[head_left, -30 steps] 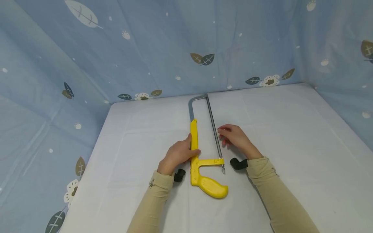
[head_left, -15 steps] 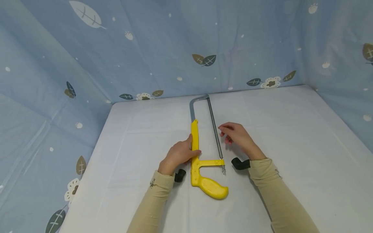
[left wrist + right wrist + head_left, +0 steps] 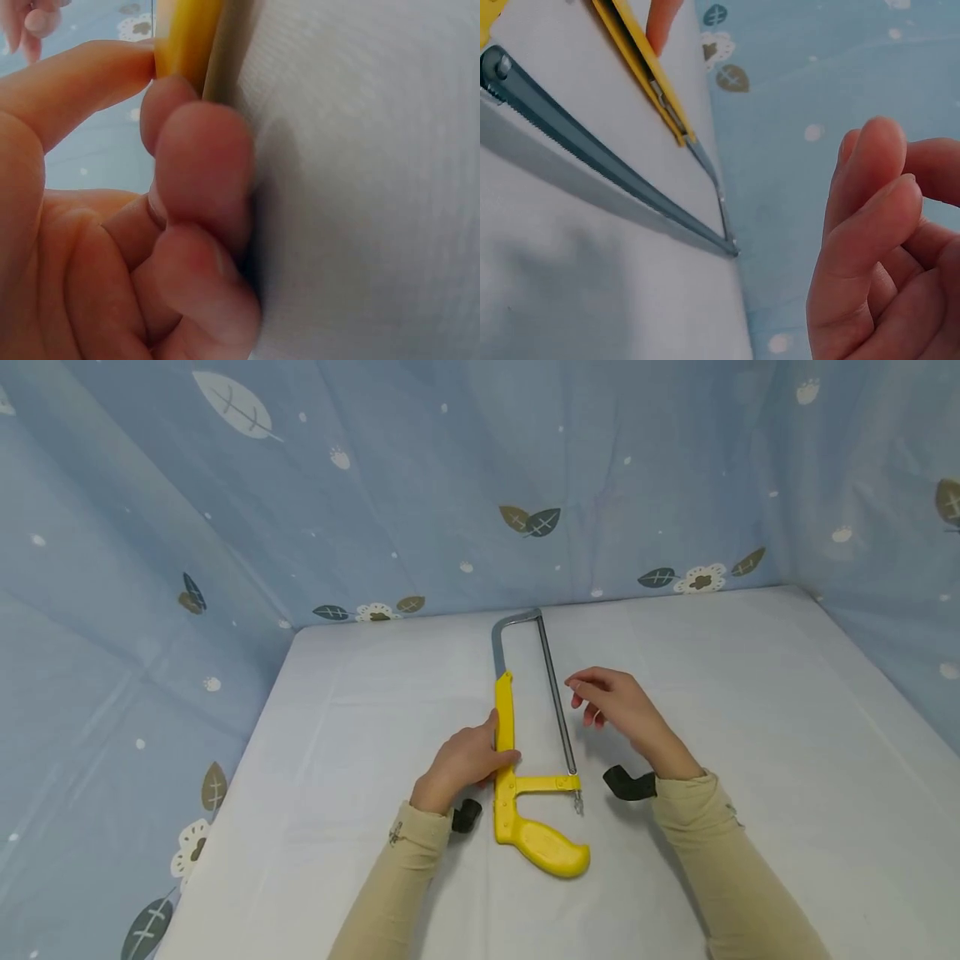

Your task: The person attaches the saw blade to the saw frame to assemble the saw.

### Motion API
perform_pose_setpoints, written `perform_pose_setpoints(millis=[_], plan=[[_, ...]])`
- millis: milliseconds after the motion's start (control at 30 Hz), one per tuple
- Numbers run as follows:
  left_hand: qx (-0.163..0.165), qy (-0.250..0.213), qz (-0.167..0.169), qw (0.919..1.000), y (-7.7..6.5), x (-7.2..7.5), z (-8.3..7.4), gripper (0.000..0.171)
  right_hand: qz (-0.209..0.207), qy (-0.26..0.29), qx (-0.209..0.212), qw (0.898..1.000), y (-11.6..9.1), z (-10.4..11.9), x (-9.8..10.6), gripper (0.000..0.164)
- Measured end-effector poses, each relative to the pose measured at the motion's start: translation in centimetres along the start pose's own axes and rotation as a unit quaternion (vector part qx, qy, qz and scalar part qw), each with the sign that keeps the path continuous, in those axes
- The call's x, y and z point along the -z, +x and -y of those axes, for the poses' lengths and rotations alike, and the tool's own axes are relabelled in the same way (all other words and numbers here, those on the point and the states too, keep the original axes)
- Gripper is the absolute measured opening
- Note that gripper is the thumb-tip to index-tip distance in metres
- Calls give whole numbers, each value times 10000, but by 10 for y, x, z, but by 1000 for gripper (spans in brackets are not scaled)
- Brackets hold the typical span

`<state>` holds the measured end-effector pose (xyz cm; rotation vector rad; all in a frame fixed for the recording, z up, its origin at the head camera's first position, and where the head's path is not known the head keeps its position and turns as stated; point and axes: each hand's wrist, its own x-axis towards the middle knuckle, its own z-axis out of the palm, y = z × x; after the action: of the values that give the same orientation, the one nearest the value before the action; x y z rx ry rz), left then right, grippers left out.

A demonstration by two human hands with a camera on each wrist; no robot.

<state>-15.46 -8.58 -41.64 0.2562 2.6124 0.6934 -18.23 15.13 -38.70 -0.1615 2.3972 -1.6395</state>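
Note:
A hacksaw (image 3: pixel 553 850) with a yellow handle and a grey metal bow lies on the white cloth, its far end pointing away from me. My left hand (image 3: pixel 462 758) pinches the yellow back of its frame between thumb and fingers; the left wrist view shows the thumb and a fingertip against the yellow part (image 3: pixel 189 37). To the right of the blade (image 3: pixel 558 714), my right hand (image 3: pixel 621 706) hovers with loosely curled fingers and nothing in them. In the right wrist view the toothed edge of the blade (image 3: pixel 607 154) is visible, apart from that hand.
White cloth (image 3: pixel 750 710) covers the table. Blue leaf-patterned fabric (image 3: pixel 420 468) hangs behind it and along both sides. Black pieces, one (image 3: pixel 467 816) by the left wrist and another (image 3: pixel 628 783) by the right, stick out from the cuffs.
My right hand has lifted slightly and drawn a little right, away from the blade. The left hand keeps its hold and the hacksaw stays put; the head view has shifted slightly.

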Motion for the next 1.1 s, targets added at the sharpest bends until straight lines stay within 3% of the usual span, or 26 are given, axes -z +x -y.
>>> perform_pose_setpoints(millis=[367, 733, 1100], plan=[[-33, 68, -38, 10000, -1, -2, 0, 84, 330, -380, -72, 9987, -16, 8, 1, 33], [-21, 11, -50, 10000, -1, -2, 0, 83, 565, -722, 25, 9958, -33, -1, 3, 39], [-69, 107, -152, 9998, -3, -3, 0, 81, 755, -948, 39, 9926, -49, -12, -4, 31]])
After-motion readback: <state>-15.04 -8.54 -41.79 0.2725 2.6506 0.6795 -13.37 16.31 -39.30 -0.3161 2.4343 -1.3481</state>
